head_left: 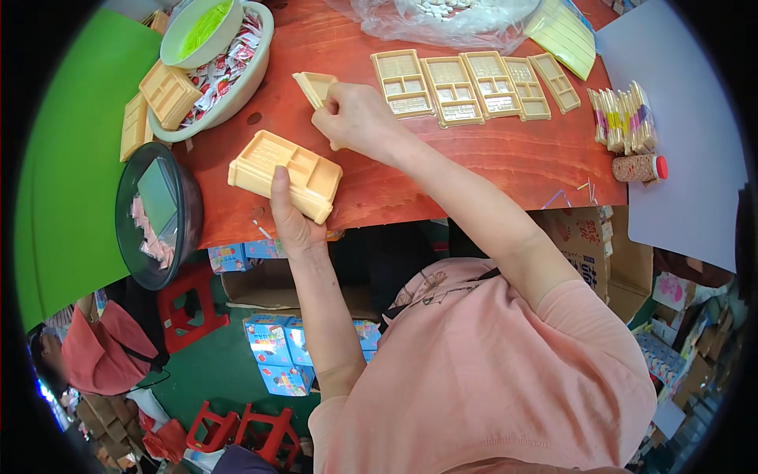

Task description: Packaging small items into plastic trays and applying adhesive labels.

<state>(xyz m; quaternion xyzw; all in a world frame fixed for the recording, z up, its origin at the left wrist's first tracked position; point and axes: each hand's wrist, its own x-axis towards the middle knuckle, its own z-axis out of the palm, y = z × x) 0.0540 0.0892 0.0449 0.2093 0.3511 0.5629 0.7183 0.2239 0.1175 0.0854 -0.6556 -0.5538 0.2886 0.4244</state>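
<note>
My left hand (290, 212) grips the near edge of a stack of tan compartment trays (276, 170) resting on the red-brown table (489, 158). My right hand (355, 118) is closed on a single tan tray (314, 85), held tilted just above the table, a little beyond the stack. A row of several tan trays (466, 83) with small white pieces in their compartments lies side by side further back, to the right of my right hand.
A white bowl (237, 87) of small wrappers with tan trays on it and a green-lined bowl (197, 31) sit at back left. A dark round tub (158, 213) stands at left. A clear bag (442, 20), yellow sheets (564, 35), packets (624, 118) and a red-capped tube (641, 167) lie right.
</note>
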